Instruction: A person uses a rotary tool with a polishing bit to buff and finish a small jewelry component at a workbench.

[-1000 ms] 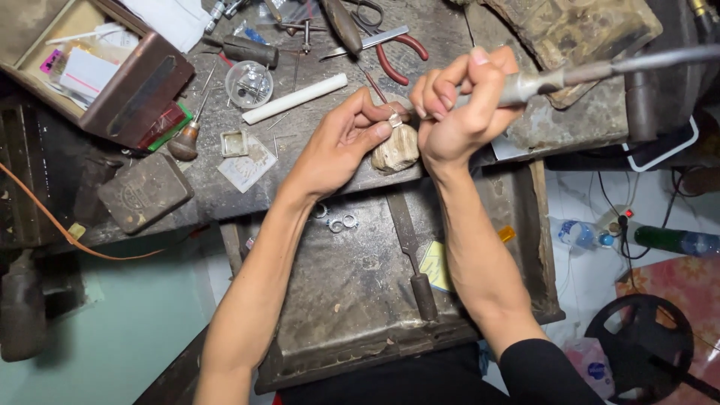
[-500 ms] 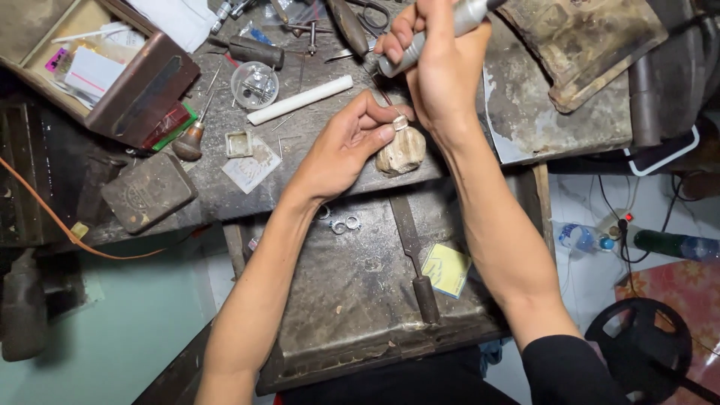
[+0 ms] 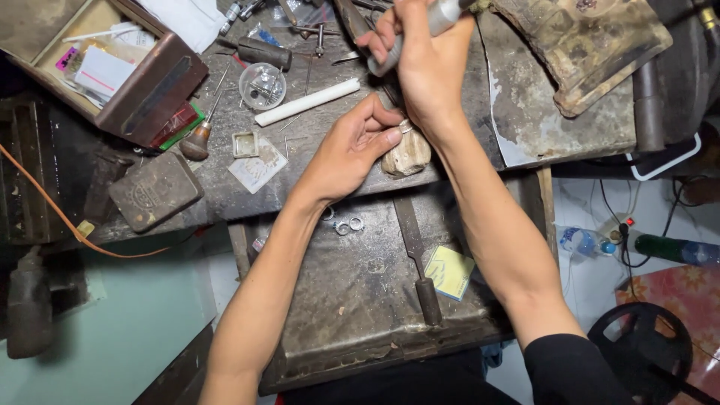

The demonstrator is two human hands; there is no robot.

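A ring (image 3: 406, 126) is pinched by the left hand (image 3: 352, 150) on the peg (image 3: 406, 156). The right hand (image 3: 427, 67), fisted around a handpiece (image 3: 420, 30), lies at twelve o'clock of it.

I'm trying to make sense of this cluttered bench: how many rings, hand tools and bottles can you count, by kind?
Rings: 3, one at the left hand fingertips, two loose on the lower tray
Handled tools: 3, rotary handpiece in the right hand, file, wooden-knob graver
Bottles on the floor: 2
Total: 8
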